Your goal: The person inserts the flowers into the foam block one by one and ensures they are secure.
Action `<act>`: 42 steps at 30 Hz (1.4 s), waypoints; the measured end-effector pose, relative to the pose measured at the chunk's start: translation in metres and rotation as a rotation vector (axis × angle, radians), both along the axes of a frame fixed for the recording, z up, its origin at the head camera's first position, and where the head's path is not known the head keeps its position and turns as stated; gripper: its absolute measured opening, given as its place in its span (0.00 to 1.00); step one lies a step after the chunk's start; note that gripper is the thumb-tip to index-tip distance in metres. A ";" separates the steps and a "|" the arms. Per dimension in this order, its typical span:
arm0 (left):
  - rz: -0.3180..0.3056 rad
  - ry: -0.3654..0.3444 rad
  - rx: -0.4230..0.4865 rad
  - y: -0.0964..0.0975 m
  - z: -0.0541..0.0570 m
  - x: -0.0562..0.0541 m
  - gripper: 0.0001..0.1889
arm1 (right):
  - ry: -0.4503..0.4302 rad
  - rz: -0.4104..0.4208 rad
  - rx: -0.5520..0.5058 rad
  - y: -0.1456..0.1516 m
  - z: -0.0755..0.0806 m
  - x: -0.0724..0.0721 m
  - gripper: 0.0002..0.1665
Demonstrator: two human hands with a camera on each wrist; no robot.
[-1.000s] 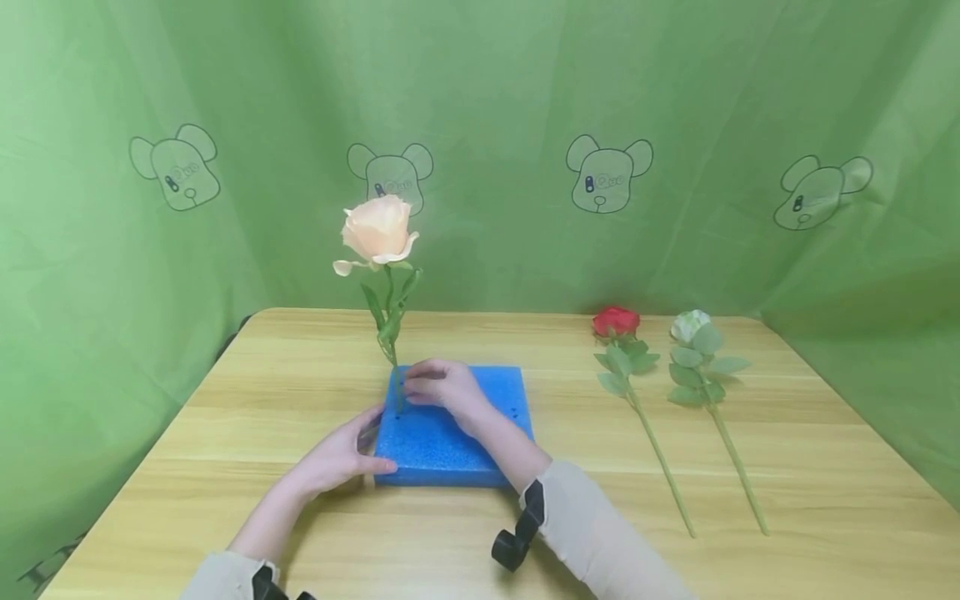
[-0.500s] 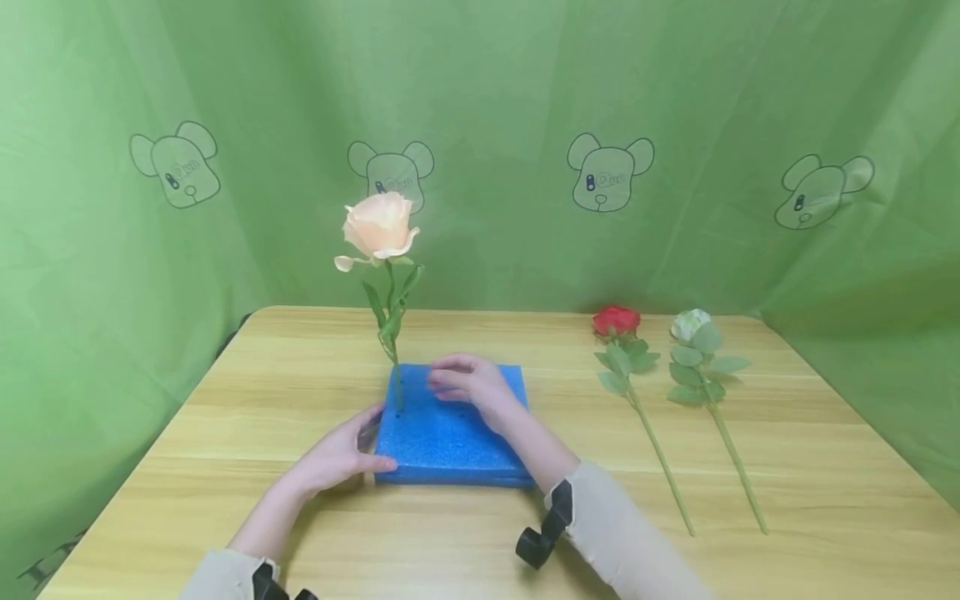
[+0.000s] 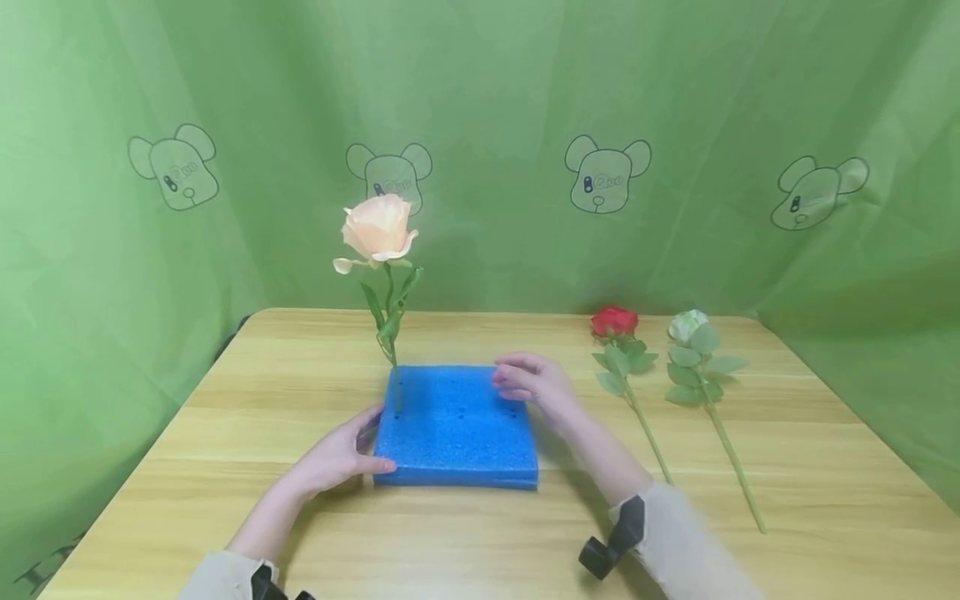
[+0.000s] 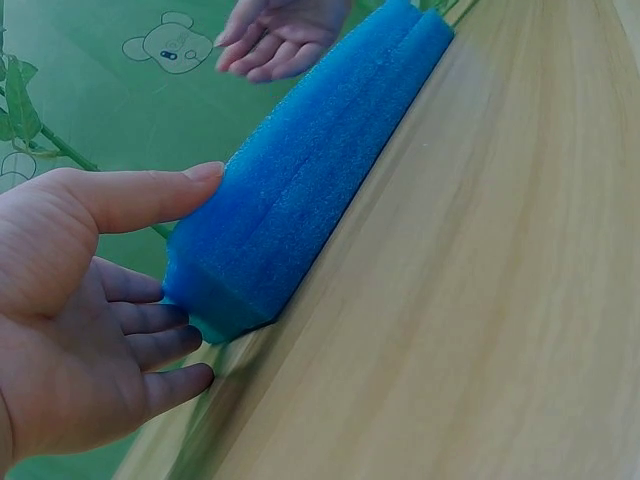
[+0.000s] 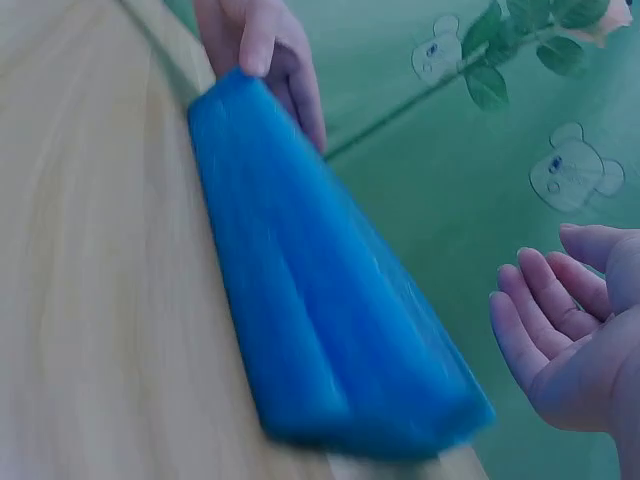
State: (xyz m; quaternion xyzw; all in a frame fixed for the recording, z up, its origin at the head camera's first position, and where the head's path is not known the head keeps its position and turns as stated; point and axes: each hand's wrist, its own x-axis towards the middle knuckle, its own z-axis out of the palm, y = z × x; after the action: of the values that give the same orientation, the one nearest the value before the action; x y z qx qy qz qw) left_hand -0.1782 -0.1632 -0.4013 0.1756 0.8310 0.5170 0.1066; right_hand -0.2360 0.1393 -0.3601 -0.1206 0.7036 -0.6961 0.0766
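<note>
A blue foam block (image 3: 457, 442) with small holes in its top lies on the table. One pale peach rose (image 3: 378, 229) stands upright in its left side, its stem in the foam. My left hand (image 3: 341, 454) holds the block's left front corner, thumb on the top edge and fingers against the side; the left wrist view shows that thumb (image 4: 160, 195) on the blue edge. Above the block's right back part is my right hand (image 3: 540, 387), holding nothing, its fingers relaxed and loosely bent. In the right wrist view this hand (image 5: 590, 330) is apart from the foam.
A red rose (image 3: 615, 322) and a whitish-green rose (image 3: 688, 327) lie on the wooden table (image 3: 300, 350) to the right, stems toward the front. Behind the table hangs a green curtain (image 3: 495, 250) with bear-head drawings.
My right hand has moved away from the peach rose's stem, rightward across the block to its right side. The left hand, block and flowers have stayed in place.
</note>
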 end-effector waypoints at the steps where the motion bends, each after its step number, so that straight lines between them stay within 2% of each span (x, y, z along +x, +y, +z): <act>1: -0.002 -0.002 0.001 0.000 0.000 0.000 0.49 | 0.010 -0.011 0.014 0.007 -0.001 0.001 0.26; 15: -0.001 -0.005 0.000 -0.001 -0.001 -0.001 0.50 | 0.065 -0.126 0.089 0.094 -0.005 0.013 0.31; 23: 0.005 -0.001 -0.016 0.000 0.002 0.000 0.51 | 0.082 -0.192 0.151 0.136 -0.001 0.028 0.34; 27: 0.003 -0.006 -0.006 0.001 0.002 0.001 0.50 | 0.059 -0.215 0.169 0.158 -0.003 0.033 0.35; 29: 0.001 -0.006 -0.001 0.001 0.003 0.001 0.50 | 0.044 -0.223 0.207 0.169 -0.005 0.035 0.36; 34: -0.001 -0.002 -0.006 0.001 0.004 0.002 0.50 | 0.013 -0.252 0.462 0.188 -0.007 0.042 0.39; 36: -0.002 0.000 -0.009 0.001 0.004 0.002 0.50 | -0.007 -0.256 0.528 0.192 -0.008 0.045 0.40; 38: 0.000 0.002 -0.008 0.000 0.003 0.002 0.50 | -0.029 -0.254 0.552 0.195 -0.010 0.048 0.41; 42: -0.004 0.007 -0.006 0.000 0.003 0.002 0.50 | -0.080 -0.227 0.507 0.200 -0.016 0.052 0.40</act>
State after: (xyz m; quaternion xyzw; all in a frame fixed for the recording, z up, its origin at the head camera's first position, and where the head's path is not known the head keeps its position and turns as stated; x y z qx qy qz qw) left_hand -0.1759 -0.1627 -0.3979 0.1786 0.8325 0.5138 0.1053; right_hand -0.1840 0.3388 -0.3762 0.0094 0.8607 -0.5062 0.0534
